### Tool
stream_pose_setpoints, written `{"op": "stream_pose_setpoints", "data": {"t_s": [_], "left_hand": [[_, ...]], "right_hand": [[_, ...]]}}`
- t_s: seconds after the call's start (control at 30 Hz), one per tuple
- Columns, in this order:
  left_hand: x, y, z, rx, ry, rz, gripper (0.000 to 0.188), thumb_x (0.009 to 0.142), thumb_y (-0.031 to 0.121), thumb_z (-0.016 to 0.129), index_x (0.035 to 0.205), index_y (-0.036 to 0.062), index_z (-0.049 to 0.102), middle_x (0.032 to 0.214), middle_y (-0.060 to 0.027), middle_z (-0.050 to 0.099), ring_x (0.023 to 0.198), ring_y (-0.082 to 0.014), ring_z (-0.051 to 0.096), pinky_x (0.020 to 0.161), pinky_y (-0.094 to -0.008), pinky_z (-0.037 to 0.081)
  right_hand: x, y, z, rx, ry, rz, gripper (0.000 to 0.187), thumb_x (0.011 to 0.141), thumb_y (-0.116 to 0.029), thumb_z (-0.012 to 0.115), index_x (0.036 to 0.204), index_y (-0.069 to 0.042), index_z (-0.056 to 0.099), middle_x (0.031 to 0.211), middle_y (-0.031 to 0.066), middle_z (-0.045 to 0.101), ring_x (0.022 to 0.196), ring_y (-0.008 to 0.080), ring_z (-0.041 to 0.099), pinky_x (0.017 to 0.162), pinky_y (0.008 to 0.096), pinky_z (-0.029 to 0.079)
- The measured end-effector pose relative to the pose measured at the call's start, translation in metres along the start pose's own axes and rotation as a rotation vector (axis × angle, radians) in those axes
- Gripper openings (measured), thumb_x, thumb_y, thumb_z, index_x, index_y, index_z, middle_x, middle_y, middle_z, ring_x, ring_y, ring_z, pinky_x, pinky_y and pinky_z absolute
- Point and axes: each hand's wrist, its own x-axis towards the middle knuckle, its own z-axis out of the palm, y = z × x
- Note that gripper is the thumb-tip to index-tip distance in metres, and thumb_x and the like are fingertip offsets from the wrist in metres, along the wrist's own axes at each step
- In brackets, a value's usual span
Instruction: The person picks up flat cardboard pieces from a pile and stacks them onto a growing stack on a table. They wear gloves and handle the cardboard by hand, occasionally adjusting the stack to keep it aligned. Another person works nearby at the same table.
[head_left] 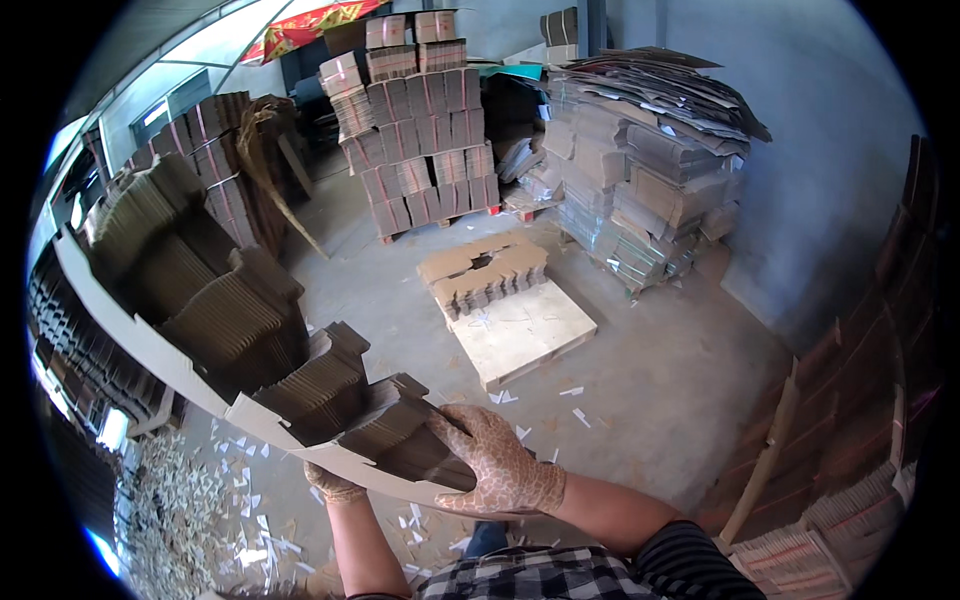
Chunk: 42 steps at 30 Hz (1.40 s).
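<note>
A long, thick bundle of brown die-cut cardboard sheets with notched, stepped edges [240, 320] is slanting from the person's hands up toward the far left, well apart from the low, pale wooden pallet [530, 335] and on the near-left side of that pallet's near corner. The right hand, in a tan glove with a net-like pattern [497, 460], is grasping the bundle's near right end, its thumb and fingers curling partly closed about the cardboard. The left hand, in a matching glove [334, 484], is touching the bundle's lower side, its fingers going out of sight underneath (so how tightly it is closing, one cannot tell).

On the pallet, a stack of notched brown cardboard [490, 290] is covering the part along the far-left edge, while bare wood is showing toward the near and right corners. Grey concrete floor [650, 390] is stretching between the hands and the pallet's near edge and on past its right corner, with small white paper scraps [578, 414] lying about. Beyond the pallet's far edge, tall rows of strapped brown cardboard bundles [425, 110] are standing.
</note>
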Motion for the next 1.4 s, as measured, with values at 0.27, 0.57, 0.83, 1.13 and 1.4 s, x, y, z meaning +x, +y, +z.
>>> {"op": "stream_pose_setpoints", "data": {"t_s": [0.27, 0.57, 0.83, 1.13, 1.4], "left_hand": [[0.192, -0.176, -0.052, 0.031, 0.313, -0.033, 0.092, 0.079, 0.059, 0.07, 0.152, 0.0147, 0.037, 0.145, -0.0128, 0.049, 0.13, -0.0336, 0.048, 0.112, -0.0534, 0.038], [0.274, -0.313, -0.142, -0.034, 0.434, -0.234, 0.088, 0.081, 0.06, 0.068, 0.15, 0.0142, 0.04, 0.147, -0.0141, 0.047, 0.131, -0.0353, 0.049, 0.113, -0.0531, 0.039], [0.39, -0.378, -0.178, 0.181, 0.459, -0.176, 0.091, 0.081, 0.068, 0.064, 0.151, 0.0134, 0.039, 0.147, -0.0132, 0.047, 0.131, -0.0341, 0.049, 0.114, -0.0512, 0.039], [0.512, -0.408, -0.163, 0.294, 0.364, -0.01, 0.095, 0.078, 0.072, 0.063, 0.151, 0.0156, 0.04, 0.151, -0.0119, 0.044, 0.138, -0.0356, 0.042, 0.117, -0.053, 0.034], [0.557, -0.364, -0.286, 0.505, 0.357, -0.061, 0.086, 0.081, 0.067, 0.062, 0.149, 0.0165, 0.045, 0.148, -0.011, 0.049, 0.137, -0.0369, 0.044, 0.118, -0.0557, 0.032]], "right_hand": [[0.128, 0.196, -0.001, -0.184, -0.174, 0.213, 0.096, 0.073, -0.044, 0.079, 0.146, 0.004, 0.04, 0.135, 0.03, 0.041, 0.122, 0.0456, 0.045, 0.104, 0.0546, 0.037], [0.212, 0.349, -0.043, -0.204, -0.294, 0.467, 0.095, 0.074, -0.05, 0.074, 0.143, 0.008, 0.043, 0.112, 0.0301, 0.056, 0.102, 0.0441, 0.058, 0.089, 0.0532, 0.046], [0.276, 0.463, -0.115, -0.129, -0.175, 0.345, 0.089, 0.074, -0.043, 0.076, 0.14, 0.009, 0.045, 0.108, 0.0269, 0.055, 0.096, 0.0417, 0.058, 0.086, 0.0509, 0.047], [0.351, 0.61, -0.159, 0.141, -0.161, 0.044, 0.096, 0.068, -0.037, 0.082, 0.143, 0.006, 0.041, 0.126, 0.0267, 0.047, 0.112, 0.0423, 0.052, 0.098, 0.0507, 0.042], [0.433, 0.726, -0.098, 0.377, -0.049, -0.102, 0.096, 0.067, -0.034, 0.083, 0.146, 0.002, 0.041, 0.131, 0.0268, 0.047, 0.117, 0.0433, 0.051, 0.101, 0.049, 0.042]]}}
